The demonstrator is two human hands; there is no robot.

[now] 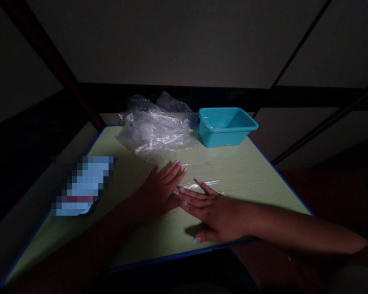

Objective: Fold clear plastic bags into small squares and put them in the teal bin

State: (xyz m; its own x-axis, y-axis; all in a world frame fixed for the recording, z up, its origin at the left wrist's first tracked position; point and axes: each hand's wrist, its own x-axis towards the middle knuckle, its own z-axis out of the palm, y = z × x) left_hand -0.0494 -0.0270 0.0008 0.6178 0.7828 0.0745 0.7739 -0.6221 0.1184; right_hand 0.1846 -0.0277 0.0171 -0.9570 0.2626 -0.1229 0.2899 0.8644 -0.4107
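Observation:
A thin clear plastic bag [199, 184] lies flat on the tabletop, and its edges are hard to make out. My left hand [165, 185] rests palm down at its left side, fingers stretched out and pointing away from me. From the right comes my right hand [210, 210], also flat, with its fingers spread and pointing left over the plastic. The fingertips of my right hand lie close by my left thumb; whether they touch, I cannot tell. Behind both hands sits a crumpled heap of clear plastic bags [156, 130].
A turquoise plastic basket [223, 138] stands at the table's back right. On the left lies a pixelated, bluish flat object [87, 183]. The pale wooden table [251, 175] has a blue edge, and a panelled wall rises behind it. The surroundings are dark.

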